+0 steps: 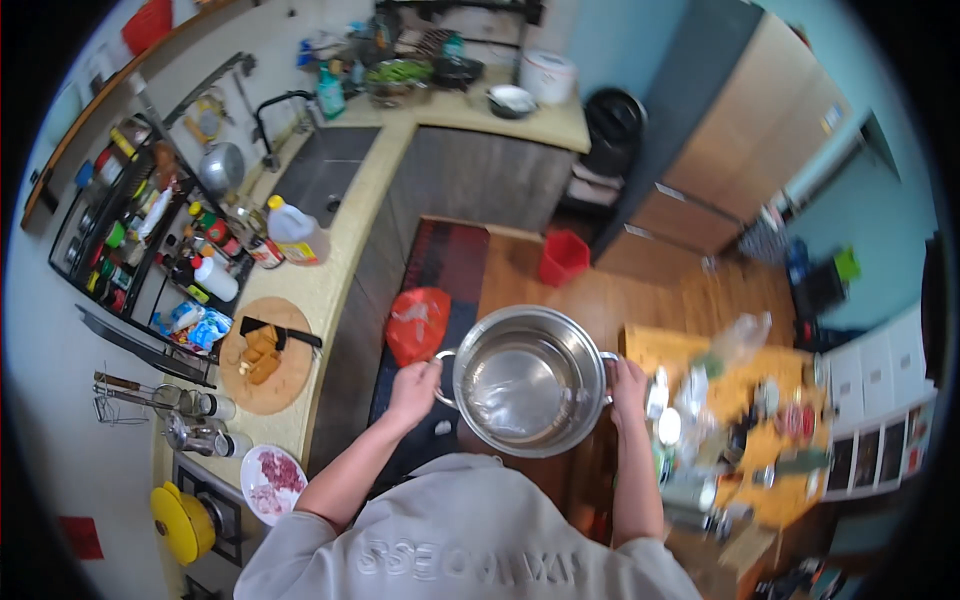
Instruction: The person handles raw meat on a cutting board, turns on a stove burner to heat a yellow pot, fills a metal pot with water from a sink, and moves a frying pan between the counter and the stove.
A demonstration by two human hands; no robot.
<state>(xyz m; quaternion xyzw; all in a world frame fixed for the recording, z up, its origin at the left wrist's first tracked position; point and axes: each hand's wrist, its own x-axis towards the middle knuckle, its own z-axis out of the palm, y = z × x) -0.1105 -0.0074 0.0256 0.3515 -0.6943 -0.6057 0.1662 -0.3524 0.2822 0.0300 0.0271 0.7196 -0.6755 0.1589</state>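
Note:
A large two-handled stainless steel pot [529,382] is held in front of my body, above the floor. Its mouth faces up, and there appears to be some clear water at the bottom. My left hand [415,390] grips the loop handle on the left side. On the opposite handle, my right hand [627,386] is closed. To the left on the counter lies a round wooden cutting board [289,394] bearing a black cleaver [296,334] and pieces of brown food [262,356]. A white plate of raw meat [273,484] sits nearer to me.
A red plastic bag [418,326] rests by the left cabinets, and a red bin [564,259] stands on the floor ahead. The sink [322,169] is set in the counter at upper left. A cluttered wooden table [780,495] is on my right. A yellow pot [182,523] sits on the stove.

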